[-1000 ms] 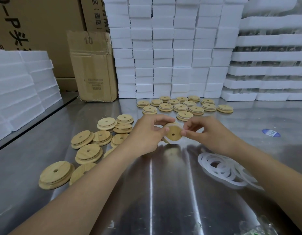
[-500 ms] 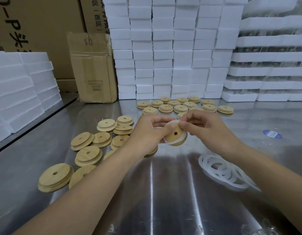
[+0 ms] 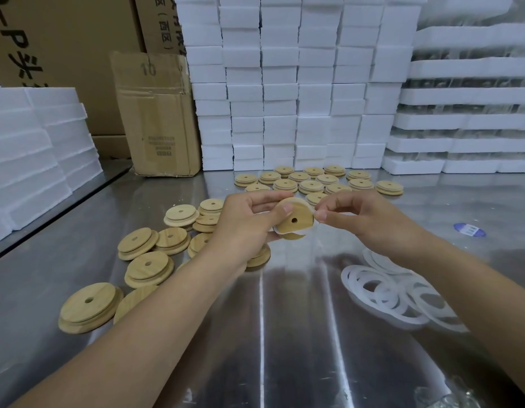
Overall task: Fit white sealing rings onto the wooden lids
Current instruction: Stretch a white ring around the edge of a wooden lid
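Head view: left hand (image 3: 243,228) holds the wooden lid (image 3: 295,219); right hand (image 3: 367,222) pinches the white sealing ring (image 3: 308,228) at its right edge.

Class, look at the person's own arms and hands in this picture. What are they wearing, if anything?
Nothing visible. The left hand and right hand are bare: no gloves, no rings. The left forearm and right forearm are uncovered to the picture's edge, so no sleeve is in view, and neither wrist carries a watch or bracelet. The nails that show are short and unpainted.
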Tool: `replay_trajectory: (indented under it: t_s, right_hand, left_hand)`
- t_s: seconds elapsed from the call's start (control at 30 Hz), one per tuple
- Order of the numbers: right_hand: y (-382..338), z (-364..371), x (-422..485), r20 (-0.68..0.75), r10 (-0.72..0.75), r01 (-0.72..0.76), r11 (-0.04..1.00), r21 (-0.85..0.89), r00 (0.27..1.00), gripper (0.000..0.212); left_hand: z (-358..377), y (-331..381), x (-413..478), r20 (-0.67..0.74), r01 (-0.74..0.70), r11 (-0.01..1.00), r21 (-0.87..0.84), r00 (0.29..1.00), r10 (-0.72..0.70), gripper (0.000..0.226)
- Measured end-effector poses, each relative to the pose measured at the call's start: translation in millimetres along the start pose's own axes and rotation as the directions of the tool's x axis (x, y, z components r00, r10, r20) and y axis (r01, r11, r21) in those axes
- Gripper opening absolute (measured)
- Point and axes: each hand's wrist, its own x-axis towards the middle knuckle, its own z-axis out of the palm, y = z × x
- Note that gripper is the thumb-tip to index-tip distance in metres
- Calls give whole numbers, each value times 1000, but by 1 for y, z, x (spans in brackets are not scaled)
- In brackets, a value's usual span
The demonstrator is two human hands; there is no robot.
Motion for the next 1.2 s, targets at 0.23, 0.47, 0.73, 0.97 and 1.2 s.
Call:
replay_trajectory:
  t_s: [0.23,0.47,0.73,0.97,1.2]
  right_hand:
    - [-2,6,-2,-18,-21,21,1000,6,1000,16]
    - [-7,15,-6,-30,27,-25,996,89,999,23]
    - [-5,24,-4,-51,61,-52,984,173,997,15]
    - [-5,13,-3,13,70,-70,997,15,997,13]
    - [-6,13,-5,19,51,-51,998,-34,999,13]
  left_hand:
    - [1,-5,-4,-14,2,999,-34,1000,-3,16]
    - [0,-9,-2,-67,-46,995,-84,997,40,16]
    - [2,-12,-4,27,-62,991,122,998,59,29]
    - [-2,-13,-1,-6,-45,988,149,999,46,14]
    - [1,-16,-2,-30,-35,994,104,999,39,10]
